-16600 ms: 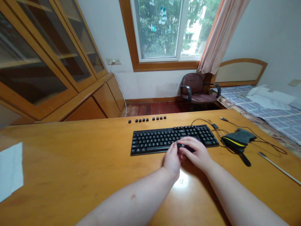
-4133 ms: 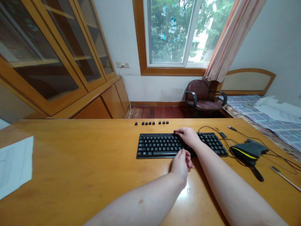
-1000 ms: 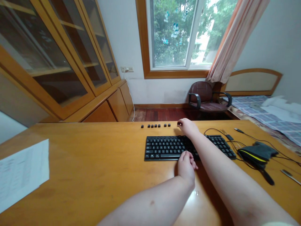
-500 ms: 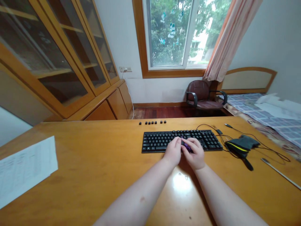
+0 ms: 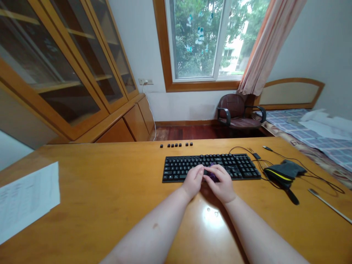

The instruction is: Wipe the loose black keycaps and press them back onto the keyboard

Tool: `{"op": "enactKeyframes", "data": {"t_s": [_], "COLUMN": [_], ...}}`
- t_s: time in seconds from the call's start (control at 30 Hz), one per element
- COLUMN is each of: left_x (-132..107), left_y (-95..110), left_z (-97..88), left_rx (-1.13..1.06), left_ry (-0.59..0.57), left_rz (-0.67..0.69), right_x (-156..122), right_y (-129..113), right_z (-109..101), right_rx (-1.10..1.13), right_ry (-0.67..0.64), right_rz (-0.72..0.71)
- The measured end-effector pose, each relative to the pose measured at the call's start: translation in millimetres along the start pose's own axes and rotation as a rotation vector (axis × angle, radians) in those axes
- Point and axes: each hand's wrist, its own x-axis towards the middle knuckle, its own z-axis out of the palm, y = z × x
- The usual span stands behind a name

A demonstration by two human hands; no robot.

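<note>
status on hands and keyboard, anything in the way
Left hand and right hand together, grip unclear. Keyboard flat on desk, hands hiding part of its front edge. Seven loose keys lined up behind it.

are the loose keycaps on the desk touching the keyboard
Apart: the head view shows a strip of desk between the row of keycaps and the far edge of the keyboard.

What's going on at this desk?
A person sits or stands at a wooden desk with the left hand and right hand brought together over the front edge of a black keyboard. A small purple item shows at the right hand's fingers, too covered to identify. Beyond the keyboard, seven black keycaps lie in a row: one, then four, then two. A grey pouch lies to the right, papers to the left.
</note>
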Motion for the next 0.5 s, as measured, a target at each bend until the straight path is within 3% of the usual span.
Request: {"op": "enactKeyframes", "data": {"t_s": [0.17,0.27,0.4,0.5], "left_x": [3.0,6.9,10.7,11.3], "left_y": [-8.8,-10.7,-12.0,-12.9], "left_z": [7.8,10.8,12.7,14.1], "left_rx": [-0.091,-0.2,-0.294,-0.345], "left_ry": [-0.155,-0.149,-0.131,-0.12], "left_rz": [-0.029,-0.067,-0.117,-0.155], "right_x": [2.6,4.6,5.7,5.6], "right_y": [-2.1,-3.6,-3.4,-3.0], "right_z": [-7.5,-7.0,-2.1,-0.6], "right_rx": [-0.014,-0.073,0.072,0.111], "right_ry": [0.179,0.257,0.35,0.284], "right_rz": [0.111,0.171,0.244,0.256]}}
